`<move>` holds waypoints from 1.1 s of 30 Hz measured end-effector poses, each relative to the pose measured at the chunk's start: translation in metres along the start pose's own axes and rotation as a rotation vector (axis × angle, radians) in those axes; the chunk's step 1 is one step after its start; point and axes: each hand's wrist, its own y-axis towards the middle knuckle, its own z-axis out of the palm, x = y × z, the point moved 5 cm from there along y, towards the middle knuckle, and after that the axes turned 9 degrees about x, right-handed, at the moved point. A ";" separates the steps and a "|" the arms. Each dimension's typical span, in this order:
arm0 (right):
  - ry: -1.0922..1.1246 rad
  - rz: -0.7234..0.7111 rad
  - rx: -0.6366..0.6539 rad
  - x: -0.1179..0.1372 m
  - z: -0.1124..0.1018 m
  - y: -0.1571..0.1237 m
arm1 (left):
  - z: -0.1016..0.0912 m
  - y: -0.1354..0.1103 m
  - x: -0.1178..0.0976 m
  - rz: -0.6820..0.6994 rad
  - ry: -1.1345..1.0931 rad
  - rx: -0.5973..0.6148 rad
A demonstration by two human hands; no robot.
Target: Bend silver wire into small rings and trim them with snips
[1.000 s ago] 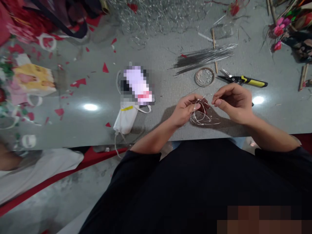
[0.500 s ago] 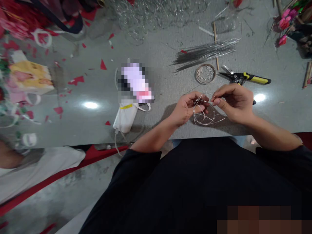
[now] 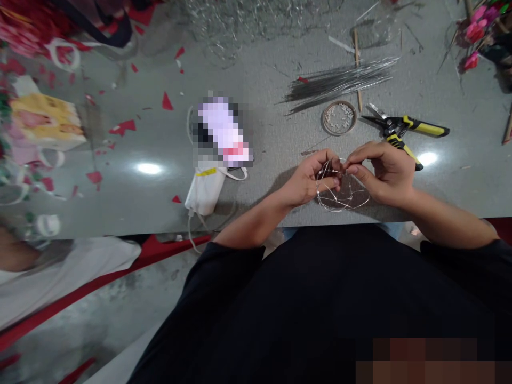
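Note:
A coil of thin silver wire (image 3: 340,194) with small beads on it hangs between my hands, just above the grey table's near edge. My left hand (image 3: 308,178) is curled around the coil's left side, fingers closed on it. My right hand (image 3: 384,170) pinches the wire at the top of the coil, thumb and forefinger pressed together. The two hands' fingertips nearly meet.
Behind my hands lie a small round dish of white beads (image 3: 339,117), yellow-handled cutters (image 3: 408,130) and a bundle of straight wires (image 3: 340,82). A white pouch with a cord (image 3: 206,192) sits to the left. Red paper scraps, packets and artificial flowers (image 3: 476,37) ring the table.
My right hand moved left and closed the gap to my left hand. The wire loops gathered into a rounder coil between them.

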 end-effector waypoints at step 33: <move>-0.135 -0.210 0.053 0.006 0.005 0.001 | 0.004 0.001 0.010 -0.026 -0.060 0.209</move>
